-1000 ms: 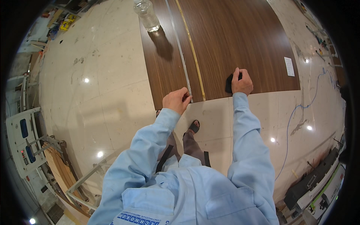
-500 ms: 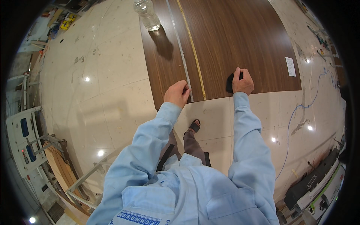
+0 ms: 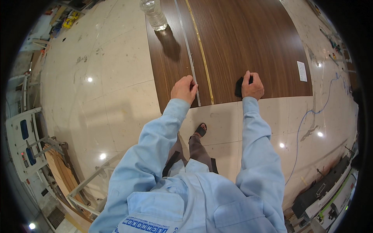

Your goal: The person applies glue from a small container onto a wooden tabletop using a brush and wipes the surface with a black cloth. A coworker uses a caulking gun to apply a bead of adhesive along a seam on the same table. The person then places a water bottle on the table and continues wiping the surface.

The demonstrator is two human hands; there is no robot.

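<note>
My left hand [image 3: 183, 89] is closed in a pinch over a thin grey strip [image 3: 189, 54] that runs along the dark brown wood-grain board [image 3: 248, 35]. Whatever lies between its fingertips is too small or hidden to make out. Parallel to that strip, just to the right, is a narrow yellow strip [image 3: 203, 58]. My right hand [image 3: 253, 86] rests near the board's front edge, its fingers curled round a soft black cloth-like piece [image 3: 238, 87] partly covered by the hand. Farther off at the left stands a clear plastic bottle [image 3: 158, 19] with clear liquid.
A white paper label [image 3: 301, 71] lies at the board's right side. Across the tiled floor on the right runs a blue hose [image 3: 299, 139]. Wooden planks [image 3: 64, 171] and a metal frame [image 3: 79, 189] stand at lower left; a dark machine [image 3: 322, 186] is at lower right.
My left hand has moved a little farther forward along the grey strip, still pinched. My right hand stays almost in place with the black piece.
</note>
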